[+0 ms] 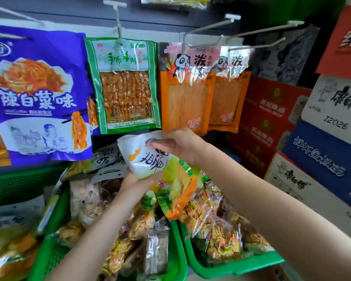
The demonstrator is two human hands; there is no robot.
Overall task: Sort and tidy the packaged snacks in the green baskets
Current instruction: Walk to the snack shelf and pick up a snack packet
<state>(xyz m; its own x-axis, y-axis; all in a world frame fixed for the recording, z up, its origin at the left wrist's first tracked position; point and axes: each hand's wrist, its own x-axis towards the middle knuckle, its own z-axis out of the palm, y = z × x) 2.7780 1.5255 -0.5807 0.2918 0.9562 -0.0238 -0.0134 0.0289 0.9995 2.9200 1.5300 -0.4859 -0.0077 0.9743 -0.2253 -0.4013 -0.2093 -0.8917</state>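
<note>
**Snack packets held above the green baskets**

Snack packets: two are held together between the hands, above the gap where two baskets meet. The white packet (pixel 139 159) with black lettering lies on top; the yellow-and-orange packet (pixel 175 191) sits beneath it and hangs down toward the baskets.

Hand state:
- Right hand (pixel 177 145): grips the upper edge of the white packet, fingers curled over it.
- Left hand (pixel 138 183): supports the stack from below, thumb pressed against the lower edge of the white packet; its fingers are hidden behind the packets.

Surroundings:
- Below the left hand, the middle green basket (pixel 176 240) holds loose clear-wrapped snacks.
- Below the right forearm, the right green basket (pixel 231 268) holds similar packets.
- Left of the left forearm, a third green basket (pixel 18 185) is partly visible.
- Above the hands, a green skewer packet (pixel 123 84) and orange panda packets (pixel 187 86) hang on wall hooks.
- Right of the right forearm stand stacked cartons (pixel 330 110).
</note>
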